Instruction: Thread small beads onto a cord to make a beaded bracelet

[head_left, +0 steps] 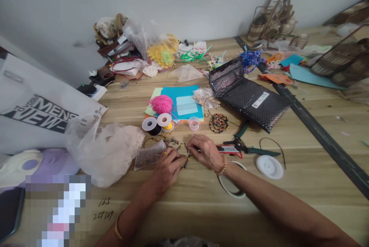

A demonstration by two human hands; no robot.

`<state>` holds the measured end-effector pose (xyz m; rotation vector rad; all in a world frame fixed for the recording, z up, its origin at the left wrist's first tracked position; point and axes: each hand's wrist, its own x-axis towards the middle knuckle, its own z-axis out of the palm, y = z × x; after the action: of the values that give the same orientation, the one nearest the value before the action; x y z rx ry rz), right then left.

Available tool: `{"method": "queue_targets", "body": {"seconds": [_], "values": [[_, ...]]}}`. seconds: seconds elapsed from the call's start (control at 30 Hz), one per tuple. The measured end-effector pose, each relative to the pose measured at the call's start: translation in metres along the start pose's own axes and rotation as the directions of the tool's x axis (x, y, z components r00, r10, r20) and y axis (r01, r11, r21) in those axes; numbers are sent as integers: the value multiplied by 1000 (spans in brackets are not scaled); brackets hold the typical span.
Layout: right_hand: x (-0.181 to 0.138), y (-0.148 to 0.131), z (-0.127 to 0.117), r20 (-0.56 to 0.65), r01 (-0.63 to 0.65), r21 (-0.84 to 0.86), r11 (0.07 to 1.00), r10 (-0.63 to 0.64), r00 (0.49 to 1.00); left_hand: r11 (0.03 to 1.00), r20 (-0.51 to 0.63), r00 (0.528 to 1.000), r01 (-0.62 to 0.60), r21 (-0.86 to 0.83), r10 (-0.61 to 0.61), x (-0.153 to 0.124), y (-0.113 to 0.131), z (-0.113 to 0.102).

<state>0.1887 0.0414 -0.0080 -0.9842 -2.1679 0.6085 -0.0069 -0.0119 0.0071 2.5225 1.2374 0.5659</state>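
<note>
A string of multicoloured beads (186,161) on dark cord curves between my two hands above the table. My left hand (170,165) is closed, its fingers curled on the bead string. Opposite it, my right hand (206,151) pinches the dark cord at the string's upper end; the exact fingertip hold is too small to make out. More beads (173,142) lie just beyond my left fingers, next to a clear packet of small beads (150,155). Behind them stand a black thread spool (152,126), a yellow thread spool (165,122) and a small clear spool (194,123).
Right of my hands lie a red-edged cutter (229,149), green-handled pliers (262,151), a white lid (270,167) and a tape roll (230,191). Coiled beads (219,123), pink yarn (162,104) and a black bubble mailer (250,99) sit behind. A plastic bag (108,154) stands left.
</note>
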Motion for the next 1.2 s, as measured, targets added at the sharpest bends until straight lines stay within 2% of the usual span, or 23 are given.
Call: {"method": "queue_targets", "body": {"seconds": [0.4, 0.67, 1.2], "values": [[0, 0, 0, -1, 5, -8, 1000, -5, 1000, 994, -46, 994, -105, -35, 103, 1, 2, -4], [0, 1, 0, 22, -3, -21, 1000, 3, 1000, 995, 12, 996, -84, -52, 85, -2, -2, 0], [0, 0, -1, 20, -7, -25, 1000, 7, 1000, 989, -3, 1000, -10, -150, 10, 4, 1, 3]]}}
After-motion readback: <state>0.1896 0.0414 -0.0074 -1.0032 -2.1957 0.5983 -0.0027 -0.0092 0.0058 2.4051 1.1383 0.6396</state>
